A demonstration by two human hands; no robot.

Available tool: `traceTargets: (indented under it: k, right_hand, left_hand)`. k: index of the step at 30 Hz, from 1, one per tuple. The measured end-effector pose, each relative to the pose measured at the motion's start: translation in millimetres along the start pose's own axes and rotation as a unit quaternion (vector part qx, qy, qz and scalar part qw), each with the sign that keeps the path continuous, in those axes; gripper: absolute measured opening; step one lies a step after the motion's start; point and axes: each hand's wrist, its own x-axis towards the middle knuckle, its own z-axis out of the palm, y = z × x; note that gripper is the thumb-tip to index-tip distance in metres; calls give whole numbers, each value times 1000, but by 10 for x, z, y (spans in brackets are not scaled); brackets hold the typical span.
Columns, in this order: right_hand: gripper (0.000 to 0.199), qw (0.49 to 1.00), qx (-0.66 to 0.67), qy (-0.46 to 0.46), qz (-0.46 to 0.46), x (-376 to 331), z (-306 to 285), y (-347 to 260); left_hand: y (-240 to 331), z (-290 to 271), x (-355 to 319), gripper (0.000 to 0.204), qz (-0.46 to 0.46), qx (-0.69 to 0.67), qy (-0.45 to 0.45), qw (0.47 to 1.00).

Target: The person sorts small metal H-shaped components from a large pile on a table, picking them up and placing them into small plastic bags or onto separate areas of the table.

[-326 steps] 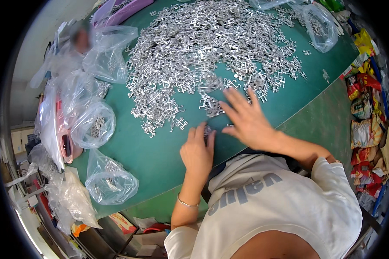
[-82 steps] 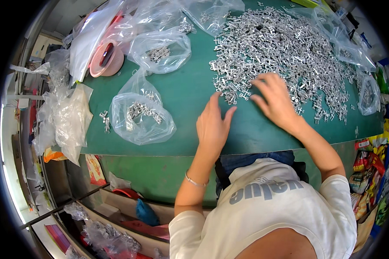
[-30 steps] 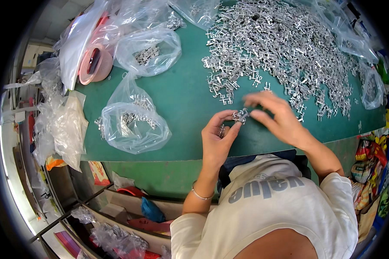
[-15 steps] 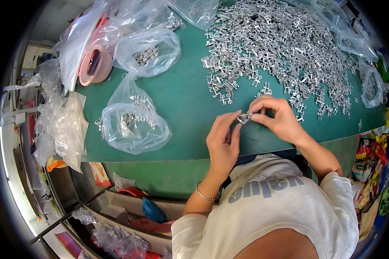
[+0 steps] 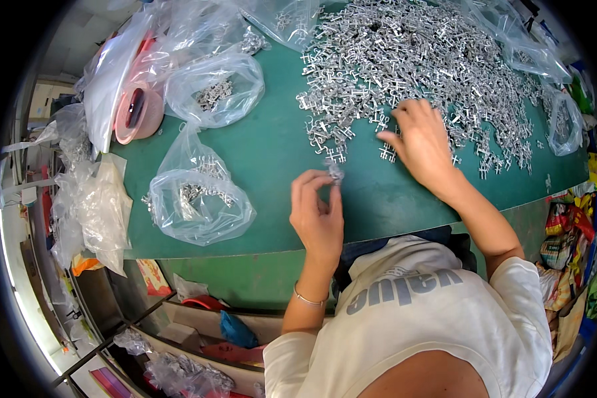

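Note:
A big heap of small silver metal parts [image 5: 431,60] covers the far right of the green table [image 5: 272,152]. My left hand [image 5: 318,212] is raised over the table's near edge and pinches a small cluster of metal parts [image 5: 335,171] between thumb and fingertips. My right hand [image 5: 421,142] lies palm down at the near edge of the heap, fingers spread on loose parts. A clear plastic bag [image 5: 196,199] holding several parts sits left of my left hand.
Another clear bag with parts [image 5: 215,89] and a pink tape roll [image 5: 138,111] lie at the far left, among empty crumpled bags [image 5: 89,205]. More bags [image 5: 564,123] edge the heap on the right. Shelves and clutter show below the table's near edge.
My hands have separated: the right one left the cluster and reached back up to the heap's edge. The left hand keeps the cluster and has shifted slightly left.

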Motion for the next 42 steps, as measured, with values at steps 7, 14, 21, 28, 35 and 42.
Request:
traceTargets:
  k: [7,14,21,28,35,42]
  right_hand:
    - [31,970,229,-78,34,-3,-35,18]
    - [32,464,823,-182,272,83,-134,73]
    - [18,982,104,-24,-156,192,344,-227]
    - [13,981,192,-34,-22,205,127,-88]
    - [22,973,121,-163,-109,146,155,-284]
    - [25,959,179,-214,-43,165,-73,-26]
  left_hand:
    - [-183,-103,-8,19,-51,168,-60,983]
    - [-138,-57,104,27,-13,147,-50,988]
    - [-305,-89,177,30,24,155,-51,986]
    - [-310,-185,161,31,-2,141,-70,987]
    - [-233,-64,440,27,85,207,-102,969]
    - [-295,-157,532,12,103,263,-223,933]
